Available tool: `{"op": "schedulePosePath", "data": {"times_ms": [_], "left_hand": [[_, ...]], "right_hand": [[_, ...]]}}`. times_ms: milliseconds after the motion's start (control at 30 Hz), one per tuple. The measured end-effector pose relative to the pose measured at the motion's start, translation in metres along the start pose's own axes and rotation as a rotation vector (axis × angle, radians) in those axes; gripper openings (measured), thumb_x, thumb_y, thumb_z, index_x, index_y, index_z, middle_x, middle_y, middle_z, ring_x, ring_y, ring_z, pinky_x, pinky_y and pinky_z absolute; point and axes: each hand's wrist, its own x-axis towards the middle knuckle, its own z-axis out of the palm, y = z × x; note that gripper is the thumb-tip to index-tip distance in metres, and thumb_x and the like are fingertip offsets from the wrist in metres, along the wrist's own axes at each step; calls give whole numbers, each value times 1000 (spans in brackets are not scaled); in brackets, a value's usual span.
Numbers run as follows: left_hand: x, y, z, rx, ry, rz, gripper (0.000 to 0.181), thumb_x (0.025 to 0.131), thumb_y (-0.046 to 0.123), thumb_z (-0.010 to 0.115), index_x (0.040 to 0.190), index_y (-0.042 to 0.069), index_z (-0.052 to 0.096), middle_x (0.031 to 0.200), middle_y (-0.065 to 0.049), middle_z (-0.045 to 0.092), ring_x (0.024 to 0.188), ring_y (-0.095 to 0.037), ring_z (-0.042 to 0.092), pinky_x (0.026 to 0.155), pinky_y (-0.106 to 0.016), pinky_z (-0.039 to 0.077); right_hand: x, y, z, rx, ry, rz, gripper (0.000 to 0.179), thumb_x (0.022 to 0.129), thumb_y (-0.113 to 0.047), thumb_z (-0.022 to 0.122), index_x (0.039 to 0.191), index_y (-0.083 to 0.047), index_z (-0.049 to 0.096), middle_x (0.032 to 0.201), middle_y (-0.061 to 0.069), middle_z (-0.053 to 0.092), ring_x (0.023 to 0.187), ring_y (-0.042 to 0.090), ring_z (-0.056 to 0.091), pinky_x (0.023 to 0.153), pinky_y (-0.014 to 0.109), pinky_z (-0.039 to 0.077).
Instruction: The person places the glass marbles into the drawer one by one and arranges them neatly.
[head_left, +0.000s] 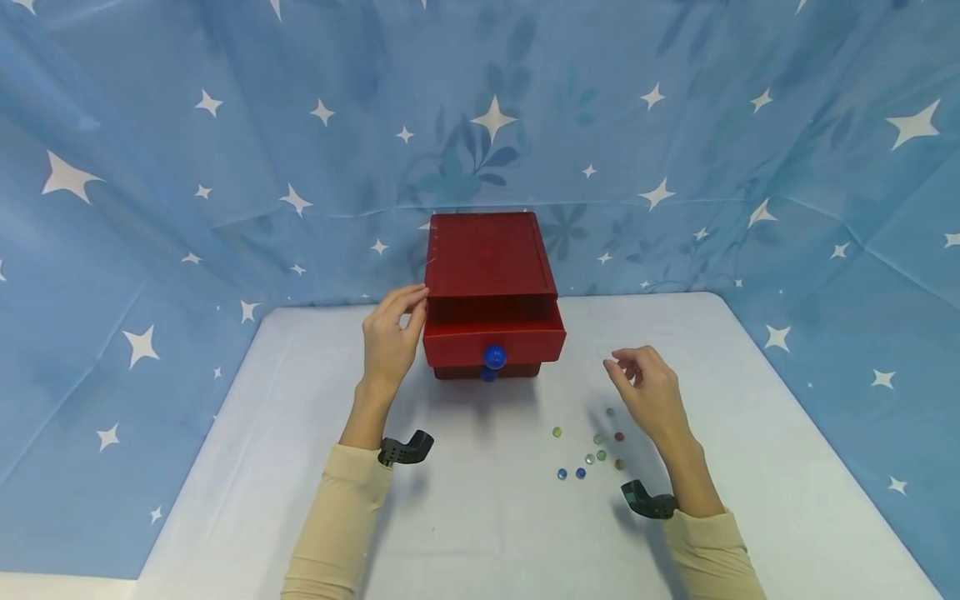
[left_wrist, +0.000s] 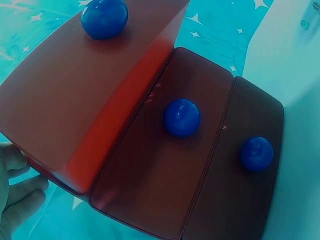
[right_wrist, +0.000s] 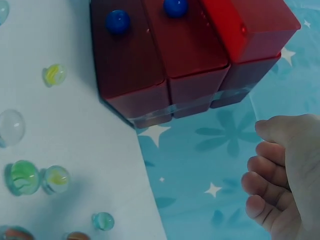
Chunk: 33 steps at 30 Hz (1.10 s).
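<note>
A red cabinet (head_left: 487, 254) with three stacked drawers stands at the back of the table. Its top drawer (head_left: 461, 348) is pulled partly out, while the middle drawer (left_wrist: 150, 155) and bottom drawer (left_wrist: 235, 195) are closed; each has a round blue knob. My left hand (head_left: 388, 342) is at the cabinet's left side, fingertips right at its edge beside the top drawer. Over the table to the right, my right hand (head_left: 651, 392) hovers with loosely curled fingers and nothing in them. Several glass marbles, among them a yellow marble (head_left: 557, 432) and a green marble (head_left: 602, 456), lie below it.
The white tabletop (head_left: 480, 525) extends around the cabinet. Behind it hangs a blue cloth (head_left: 360, 75) with white stars. Two blue marbles, one of them a blue marble (head_left: 562, 473), lie nearest the front of the scattered group.
</note>
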Motion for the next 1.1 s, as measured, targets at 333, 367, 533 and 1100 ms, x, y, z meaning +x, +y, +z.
{"op": "schedulePosePath", "data": {"times_ms": [333, 367, 533, 1100], "left_hand": [[0, -1, 1, -6, -3, -1, 21, 93, 2, 68, 112, 1, 75, 112, -12, 75, 89, -25, 74, 83, -36, 62], [0, 0, 0, -5, -5, -5, 21, 93, 2, 68, 112, 1, 75, 112, -12, 75, 89, -25, 74, 84, -35, 62], [0, 2, -1, -4, -15, -16, 20, 94, 5, 67, 112, 1, 75, 113, -13, 74, 90, -25, 74, 84, -32, 61], [0, 1, 0, -22, 8, -7, 20, 93, 1, 67, 111, 0, 75, 112, -13, 75, 88, -25, 74, 81, -35, 62]], "right_hand": [[-7, 6, 1, -14, -20, 22, 21, 92, -17, 73, 106, -1, 69, 86, 8, 63, 74, 20, 56, 62, 14, 44], [-7, 7, 1, -17, -22, 24, 21, 92, -16, 72, 106, -1, 69, 86, 8, 62, 74, 19, 56, 62, 13, 44], [-11, 12, 3, -35, -28, 28, 21, 91, -15, 73, 105, 0, 69, 85, 9, 63, 73, 18, 55, 62, 11, 41], [-26, 25, 8, -76, -160, 158, 27, 92, -20, 73, 111, -1, 68, 89, 10, 63, 77, 20, 57, 61, 17, 48]]}}
